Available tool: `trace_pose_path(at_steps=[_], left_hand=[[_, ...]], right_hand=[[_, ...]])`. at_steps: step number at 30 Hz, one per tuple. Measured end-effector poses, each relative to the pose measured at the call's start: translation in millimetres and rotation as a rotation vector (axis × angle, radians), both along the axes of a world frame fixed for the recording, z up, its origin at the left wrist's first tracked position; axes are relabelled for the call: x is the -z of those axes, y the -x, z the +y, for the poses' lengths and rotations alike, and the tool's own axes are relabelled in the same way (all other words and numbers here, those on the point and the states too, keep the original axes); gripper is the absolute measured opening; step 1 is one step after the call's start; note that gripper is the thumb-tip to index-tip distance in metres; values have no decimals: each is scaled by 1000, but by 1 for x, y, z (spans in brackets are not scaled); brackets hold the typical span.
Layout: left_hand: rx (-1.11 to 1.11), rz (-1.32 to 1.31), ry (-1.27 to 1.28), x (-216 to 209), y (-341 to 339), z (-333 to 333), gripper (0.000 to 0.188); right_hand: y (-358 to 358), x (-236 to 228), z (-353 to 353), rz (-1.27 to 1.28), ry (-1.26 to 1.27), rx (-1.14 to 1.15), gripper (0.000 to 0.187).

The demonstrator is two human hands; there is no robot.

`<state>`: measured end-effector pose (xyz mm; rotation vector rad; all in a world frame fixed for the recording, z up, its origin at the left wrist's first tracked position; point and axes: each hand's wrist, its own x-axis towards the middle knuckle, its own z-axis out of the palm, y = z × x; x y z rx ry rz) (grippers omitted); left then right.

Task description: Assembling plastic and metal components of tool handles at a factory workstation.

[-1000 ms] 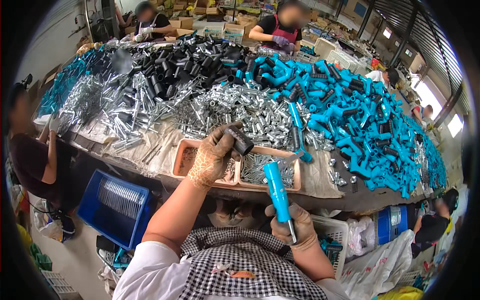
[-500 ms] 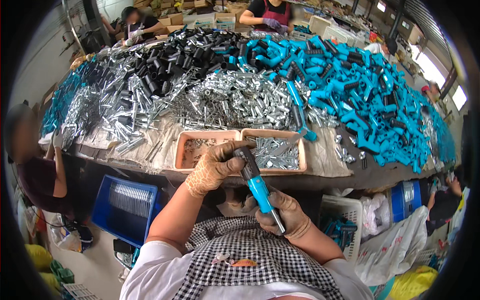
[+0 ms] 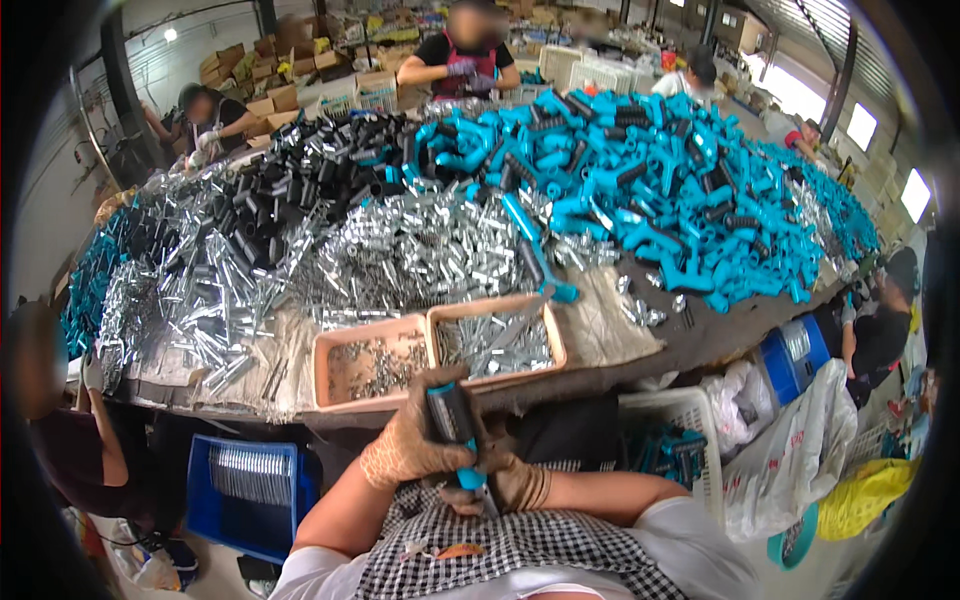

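A teal-and-black tool handle (image 3: 450,413) with a metal rod at its lower end stands nearly upright close to my checked apron. My left hand (image 3: 412,447), in a worn tan glove, is wrapped round its upper black part. Lower down, my gloved right hand (image 3: 515,482) closes round the teal section near the rod, and part of it is hidden. Just beyond my hands, two orange trays sit side by side at the table edge. The left tray (image 3: 322,366) holds small metal bits; the right tray (image 3: 560,345) holds silver pins.
Heaped across the table are teal housings (image 3: 640,220), black sleeves (image 3: 270,200) and silver metal parts (image 3: 440,245). A blue crate (image 3: 240,535) stands below left, a white basket (image 3: 712,440) below right. Co-workers surround the table, including a person in a red apron (image 3: 468,75).
The tool handle has come down closer to my body and turned more upright. Both hands moved with it, the right one inward. My view has shifted, showing more of the room.
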<state>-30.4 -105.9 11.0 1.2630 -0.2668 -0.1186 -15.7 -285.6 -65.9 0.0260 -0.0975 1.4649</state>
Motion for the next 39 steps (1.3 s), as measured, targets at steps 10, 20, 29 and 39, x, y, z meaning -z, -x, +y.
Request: trace_pose_path(at_steps=[10,20,29,39], left_hand=[[-17,248,224,13,14,-11,95],[-58,109,-132,-5,23,-1,80],[-44,85,169,0,34,-9,89],[-104,143,70,3,23,-1,85]], right_hand=[[-163,-82,-39,-2372,1044,548,49],[-230,-58,-9,-3277,868,556,22],[-230,-58,-41,-2806,867,1073,7],[-79,-51,-37,-1380,526,531,55]])
